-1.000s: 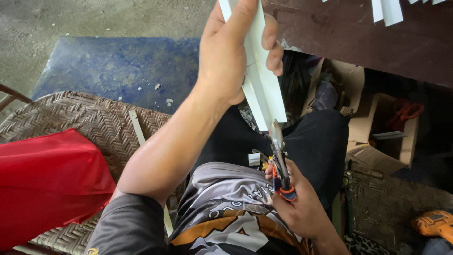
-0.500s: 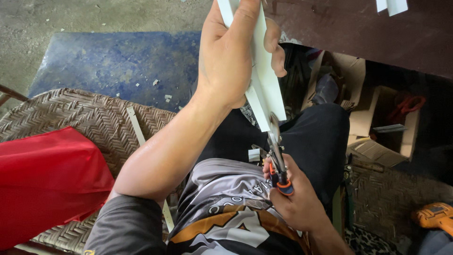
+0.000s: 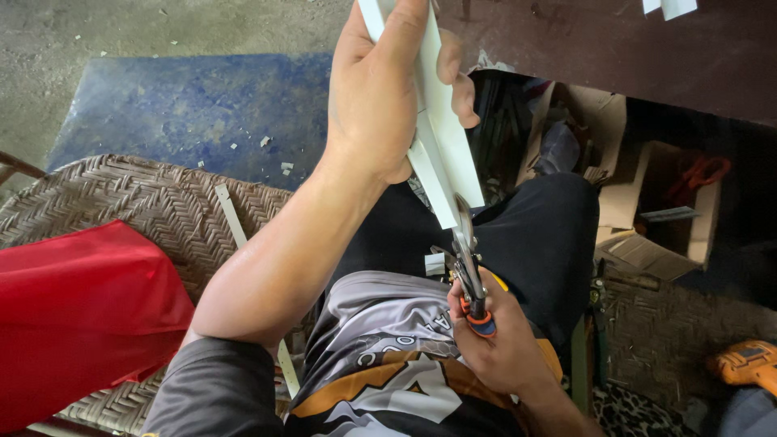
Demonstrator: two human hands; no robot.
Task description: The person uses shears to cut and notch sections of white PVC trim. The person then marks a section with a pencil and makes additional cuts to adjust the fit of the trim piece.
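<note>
Fingers: our left hand (image 3: pixel 380 97) wraps fully around the long white flat strip of stiff sheet material (image 3: pixel 441 137), thumb on one face and fingertips (image 3: pixel 463 91) curled over the far edge; our right hand (image 3: pixel 502 344) is closed round the orange-and-blue handles of the metal snips (image 3: pixel 468 263).

Hold: the strip runs from 12 o'clock down toward the centre, lifted clear of the lap, which we judge keeps its lower end steady for the blades.

Snips: the blades point up toward 12 o'clock and meet the strip's lower end just right of centre; we cannot tell how far the jaws stand apart.

Lap: black trousers (image 3: pixel 534 235) and a grey, orange and white printed shirt (image 3: pixel 380 356) lie beneath the work.

Seat: a woven brown wicker surface (image 3: pixel 137 210) at 9 o'clock carries a red cloth (image 3: pixel 73 316).

Floor: a worn blue mat (image 3: pixel 186 105) on grey concrete at 11 o'clock, flecked with small white offcuts.

Room: a dark brown table top (image 3: pixel 615 44) at 1 o'clock, open cardboard boxes (image 3: pixel 647 202) below it at 3 o'clock, an orange power tool (image 3: pixel 749 364) at 4 o'clock.
</note>
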